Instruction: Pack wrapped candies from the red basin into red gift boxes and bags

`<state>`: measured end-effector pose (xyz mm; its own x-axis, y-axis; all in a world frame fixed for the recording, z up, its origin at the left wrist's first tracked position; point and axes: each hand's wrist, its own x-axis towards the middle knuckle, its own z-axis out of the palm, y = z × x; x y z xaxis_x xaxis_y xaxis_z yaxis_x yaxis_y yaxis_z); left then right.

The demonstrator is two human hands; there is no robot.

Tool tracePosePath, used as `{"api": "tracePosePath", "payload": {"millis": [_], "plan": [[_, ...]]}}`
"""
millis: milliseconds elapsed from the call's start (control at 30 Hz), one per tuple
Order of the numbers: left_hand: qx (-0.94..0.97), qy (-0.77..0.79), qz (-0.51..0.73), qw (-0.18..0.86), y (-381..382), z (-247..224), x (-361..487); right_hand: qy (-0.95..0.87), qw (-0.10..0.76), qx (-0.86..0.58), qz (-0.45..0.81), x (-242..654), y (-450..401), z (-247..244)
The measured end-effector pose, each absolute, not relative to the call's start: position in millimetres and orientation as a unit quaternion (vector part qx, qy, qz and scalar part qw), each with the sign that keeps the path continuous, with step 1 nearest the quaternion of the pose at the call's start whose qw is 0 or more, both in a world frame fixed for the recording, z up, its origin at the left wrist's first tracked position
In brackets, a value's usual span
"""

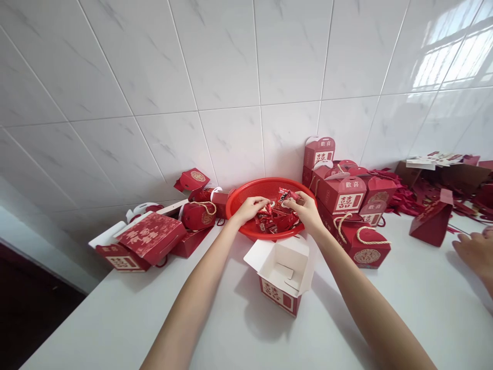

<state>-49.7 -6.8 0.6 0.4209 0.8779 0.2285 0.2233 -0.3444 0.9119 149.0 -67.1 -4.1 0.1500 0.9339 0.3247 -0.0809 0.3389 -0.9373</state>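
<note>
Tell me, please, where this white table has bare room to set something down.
Bare tabletop shows outside the left forearm, in front of the left group of boxes; between the forearms, before the open box; and between the right forearm and another person's hand. It is crowded along the wall: those boxes, the red basket, stacked boxes and a red heap.

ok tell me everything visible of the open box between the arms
The open gift box looks like cardboard, white inside and red outside, with red double-happiness characters on a cream front panel. Top flaps stand open; slotted base flaps show inside. It sits upright, angled, on the white table in front of the red basket; whether they touch is unclear. Neither the left hand nor the right hand touches it.
</note>
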Motion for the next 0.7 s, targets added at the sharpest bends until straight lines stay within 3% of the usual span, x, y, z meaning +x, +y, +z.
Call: {"api": "tracePosePath", "payload": {"millis": [400, 700], "plan": [[0.728, 0.361, 0.354, 0.463, -2.1, -3.0, -51.8, -0.534, 0.623, -0.415, 0.394, 150.9, -68.4, -3.9], [0.781, 0.394, 0.316, 0.369, -4.4, -4.6, -48.2, -0.536, 0.624, -0.415, 0.389, 151.5, -68.3, -3.0]]}}
